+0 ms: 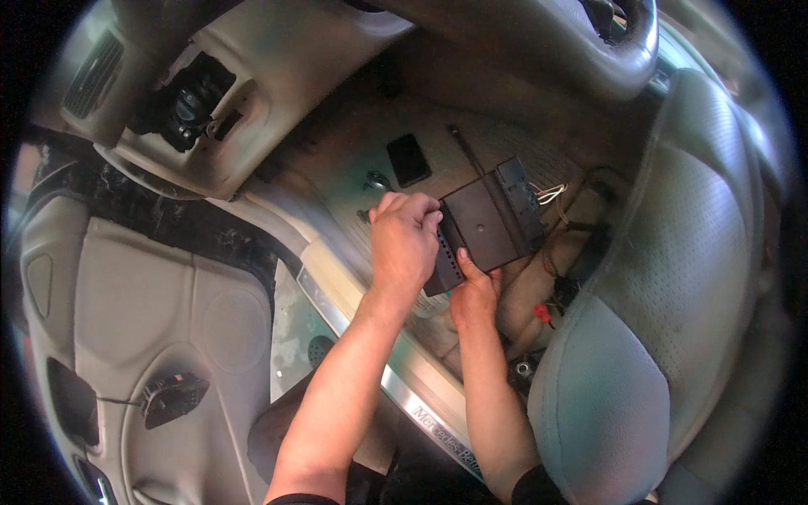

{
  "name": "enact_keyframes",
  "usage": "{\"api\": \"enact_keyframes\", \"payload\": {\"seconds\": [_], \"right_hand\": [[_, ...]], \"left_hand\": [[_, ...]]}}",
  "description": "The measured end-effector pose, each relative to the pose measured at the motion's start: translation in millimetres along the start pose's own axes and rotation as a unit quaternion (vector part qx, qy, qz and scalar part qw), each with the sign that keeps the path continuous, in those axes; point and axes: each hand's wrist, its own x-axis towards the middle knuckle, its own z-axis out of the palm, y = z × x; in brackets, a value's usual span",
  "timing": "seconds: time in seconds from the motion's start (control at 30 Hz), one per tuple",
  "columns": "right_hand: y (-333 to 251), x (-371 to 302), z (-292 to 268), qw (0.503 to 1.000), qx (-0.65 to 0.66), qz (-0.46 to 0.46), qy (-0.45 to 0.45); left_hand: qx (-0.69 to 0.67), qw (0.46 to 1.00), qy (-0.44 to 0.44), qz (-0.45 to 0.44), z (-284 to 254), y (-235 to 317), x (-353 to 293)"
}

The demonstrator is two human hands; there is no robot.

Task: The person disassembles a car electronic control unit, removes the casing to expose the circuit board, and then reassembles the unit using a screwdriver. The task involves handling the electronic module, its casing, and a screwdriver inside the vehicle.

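A flat black electronic control box [486,225] is held over the car's floor mat, tilted, with a row of small holes along its near-left edge. My left hand [404,244] has its fingers bent and pinched at the box's upper left corner. From below, my right hand [475,295] grips the near edge, thumb on top and fingers underneath, partly hidden. At the box's far right end is a connector block [515,189], with white and yellowish wires [550,194] beside it.
A black phone [409,160] and a shiny metal piece [377,180] lie on the floor mat. The driver's seat [640,337] bounds the right side, and the door sill [421,404] the near side. A red connector [542,313] sits by the seat. Above is the steering wheel [644,50].
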Motion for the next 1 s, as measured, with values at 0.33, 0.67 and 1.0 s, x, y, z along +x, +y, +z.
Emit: {"api": "enact_keyframes", "payload": {"seconds": [0.33, 0.67, 1.0], "right_hand": [[-1, 0, 3, 0.998, -0.024, -0.055, 0.007], [-3, -3, 4, 0.998, -0.026, -0.062, 0.022], [-7, -3, 2, 0.996, -0.032, -0.089, -0.001]], "left_hand": [[0.036, 0.996, -0.001, -0.082, 31, -6, -15], [-0.075, 0.987, 0.027, -0.138, 57, -22, -29], [-0.054, 0.990, 0.059, -0.115, 67, -21, -38]]}}
